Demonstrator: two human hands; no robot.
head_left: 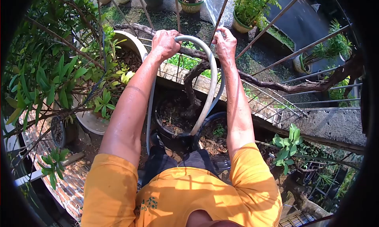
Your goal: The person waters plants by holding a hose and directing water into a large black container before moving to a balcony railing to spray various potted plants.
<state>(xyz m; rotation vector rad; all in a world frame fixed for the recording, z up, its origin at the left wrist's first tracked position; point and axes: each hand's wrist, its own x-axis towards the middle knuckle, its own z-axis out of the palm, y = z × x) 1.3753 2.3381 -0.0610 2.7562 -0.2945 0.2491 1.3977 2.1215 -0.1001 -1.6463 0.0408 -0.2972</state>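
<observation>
Hose (pixel 213 75) loops across gnarled branch (pixel 304 86), 2 hands on hose. Left hand (pixel 166 44) fingers wrapped round it; right hand (pixel 225 44) fingers pinching it near outlet. Water jet (pixel 211 8) beyond branch, black pot (pixel 170 136) on near side.

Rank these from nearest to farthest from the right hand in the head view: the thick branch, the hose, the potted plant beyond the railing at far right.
1. Hose: held in the right hand.
2. Thick branch: passing behind the right forearm.
3. Potted plant: beyond the railing, far right.
</observation>
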